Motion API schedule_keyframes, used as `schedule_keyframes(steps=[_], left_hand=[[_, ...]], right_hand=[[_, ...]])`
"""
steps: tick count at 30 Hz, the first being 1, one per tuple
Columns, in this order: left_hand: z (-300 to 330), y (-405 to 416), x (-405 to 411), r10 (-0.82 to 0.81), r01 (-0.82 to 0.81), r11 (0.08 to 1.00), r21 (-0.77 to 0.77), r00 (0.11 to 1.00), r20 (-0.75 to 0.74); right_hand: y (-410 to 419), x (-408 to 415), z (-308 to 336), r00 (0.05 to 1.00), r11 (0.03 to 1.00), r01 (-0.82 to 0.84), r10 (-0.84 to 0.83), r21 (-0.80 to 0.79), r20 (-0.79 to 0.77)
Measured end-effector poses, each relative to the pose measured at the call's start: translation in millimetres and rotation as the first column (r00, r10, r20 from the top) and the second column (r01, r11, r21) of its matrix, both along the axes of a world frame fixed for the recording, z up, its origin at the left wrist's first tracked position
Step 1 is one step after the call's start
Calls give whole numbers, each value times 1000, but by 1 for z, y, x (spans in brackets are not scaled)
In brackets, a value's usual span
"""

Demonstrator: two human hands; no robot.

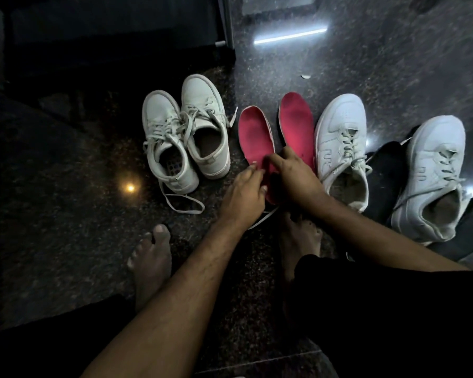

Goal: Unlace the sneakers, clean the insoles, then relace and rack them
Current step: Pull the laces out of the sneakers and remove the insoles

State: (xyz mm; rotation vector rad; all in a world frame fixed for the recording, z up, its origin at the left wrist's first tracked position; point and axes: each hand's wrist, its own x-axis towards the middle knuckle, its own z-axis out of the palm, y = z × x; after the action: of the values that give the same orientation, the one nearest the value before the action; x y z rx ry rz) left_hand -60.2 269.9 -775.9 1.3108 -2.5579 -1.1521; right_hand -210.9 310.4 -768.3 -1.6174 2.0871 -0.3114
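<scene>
The left hand point(246, 190) has its fingers curled around the near end of the left red insole point(256, 137), thumb toward its inner edge, so it grips that heel end. The right hand point(292, 175) lies just beside it, fingers bent down over the heel of the right red insole point(296, 124) and reaching across to the left one; whether they pinch or merely press cannot be told, as the fingertips are hidden under the knuckles.

Taking the two insoles as the landmark: they lie flat on the dark speckled floor point(66, 214), side by side, toes pointing away from the person. To their left stands a pair of white sneakers point(183, 135), touching each other, laces loose and one lace trailing toward the person. Immediately to their right is another white sneaker point(342, 148), laced, and beyond it, well apart, a fourth white sneaker point(432, 181) resting on dark cloth point(385, 181). A white lace point(262, 218) lies on the floor under the wrists. Nearer the person than the insoles are two bare feet point(150, 257), and a bright strip of reflected light point(290, 36) lies far beyond them.
</scene>
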Motion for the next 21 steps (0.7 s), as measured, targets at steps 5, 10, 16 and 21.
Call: schedule_keyframes(steps=[5,10,16,21], left_hand=[[19,-9,-5,38,-42,997,-69,998,-52],[58,-26,-2,137,-153,983,-105,979,-149],[130,-54,10,256,-299,946,-128,928,-271],[210,-90,33,257,-328,920,-213,917,-305]], right_hand=[[-7,0,6,997,996,73,-71,-57,38],[-29,10,35,992,973,126,-119,-194,50],[-76,30,107,988,940,131,-97,-316,122],[-113,40,188,991,908,73,-19,-414,134]])
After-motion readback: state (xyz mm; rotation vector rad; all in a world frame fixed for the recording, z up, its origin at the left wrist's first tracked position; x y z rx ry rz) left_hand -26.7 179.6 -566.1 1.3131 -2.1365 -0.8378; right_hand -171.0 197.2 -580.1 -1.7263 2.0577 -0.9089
